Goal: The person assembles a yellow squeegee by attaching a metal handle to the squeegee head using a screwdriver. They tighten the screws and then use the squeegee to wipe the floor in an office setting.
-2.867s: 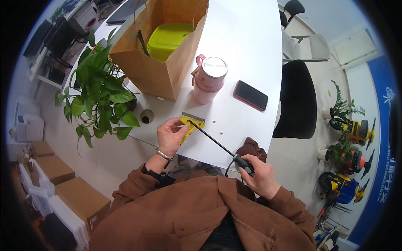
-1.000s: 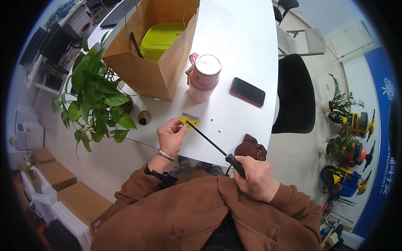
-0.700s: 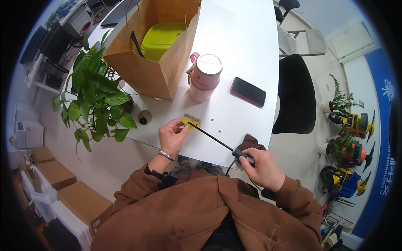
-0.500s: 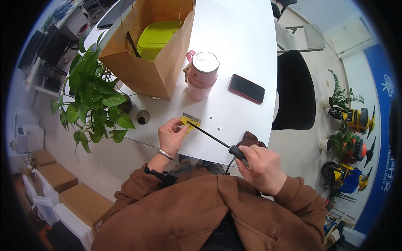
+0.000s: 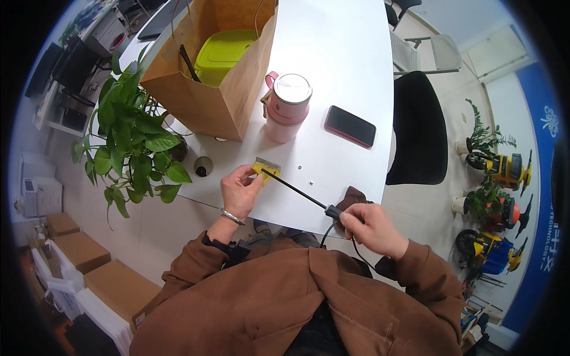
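1. My left hand (image 5: 238, 191) sits just left of the frame's centre, its fingers pinching a small yellow part (image 5: 265, 170) against the white desk (image 5: 332, 77).
2. My right hand (image 5: 371, 228), lower right of centre, has its fingers closed around the dark handle of a long black tool (image 5: 295, 189); a cord trails from it toward my brown jacket.
3. Since a moment ago the tool's tip has stayed on the yellow part, while my right hand has shifted only slightly, so I judge the work on the part is ongoing.
4. Above, a pink mug (image 5: 287, 107), a phone (image 5: 350, 126) and a paper bag (image 5: 208, 65) stand apart.
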`<state>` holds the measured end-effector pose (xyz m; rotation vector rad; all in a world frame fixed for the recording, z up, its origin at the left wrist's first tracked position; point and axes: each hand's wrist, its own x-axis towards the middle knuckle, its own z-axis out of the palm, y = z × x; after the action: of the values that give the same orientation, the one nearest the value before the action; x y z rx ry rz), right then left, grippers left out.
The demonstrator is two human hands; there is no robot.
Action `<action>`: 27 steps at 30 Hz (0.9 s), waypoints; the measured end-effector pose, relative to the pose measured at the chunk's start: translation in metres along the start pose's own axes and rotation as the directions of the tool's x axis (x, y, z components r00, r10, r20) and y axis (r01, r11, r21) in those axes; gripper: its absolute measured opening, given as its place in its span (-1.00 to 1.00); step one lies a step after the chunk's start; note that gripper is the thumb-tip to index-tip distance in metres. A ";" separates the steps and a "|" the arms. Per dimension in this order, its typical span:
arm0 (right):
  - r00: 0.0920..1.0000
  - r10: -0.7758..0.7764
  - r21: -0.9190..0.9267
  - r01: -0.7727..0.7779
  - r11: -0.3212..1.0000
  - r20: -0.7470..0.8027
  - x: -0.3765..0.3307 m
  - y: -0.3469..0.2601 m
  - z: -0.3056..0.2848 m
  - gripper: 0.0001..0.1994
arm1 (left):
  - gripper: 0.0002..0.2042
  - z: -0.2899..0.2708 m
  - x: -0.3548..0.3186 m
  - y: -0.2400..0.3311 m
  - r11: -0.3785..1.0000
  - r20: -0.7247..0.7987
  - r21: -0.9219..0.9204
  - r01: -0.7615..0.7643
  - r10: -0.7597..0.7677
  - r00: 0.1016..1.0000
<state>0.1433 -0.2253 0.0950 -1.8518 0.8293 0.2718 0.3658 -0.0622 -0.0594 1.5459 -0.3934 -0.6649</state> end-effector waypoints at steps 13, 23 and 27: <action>0.967 -0.240 -0.323 0.201 0.925 -0.087 0.006 0.004 0.000 -0.77 | -0.83 0.001 0.000 0.002 1.000 -0.001 -0.012 -0.015 0.015 1.000; 0.975 -0.221 -0.390 0.191 0.901 -0.034 0.001 0.002 -0.001 -0.74 | -0.83 0.002 -0.001 0.001 1.000 0.004 -0.030 0.002 -0.002 1.000; 0.801 -0.526 -0.438 0.378 0.815 -0.288 0.005 0.002 0.013 -0.80 | -0.82 0.002 -0.002 0.001 1.000 0.003 -0.017 0.005 -0.005 1.000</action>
<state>0.1479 -0.2164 0.0853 -2.4441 0.5812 -0.3013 0.3633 -0.0624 -0.0576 1.5308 -0.3853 -0.6727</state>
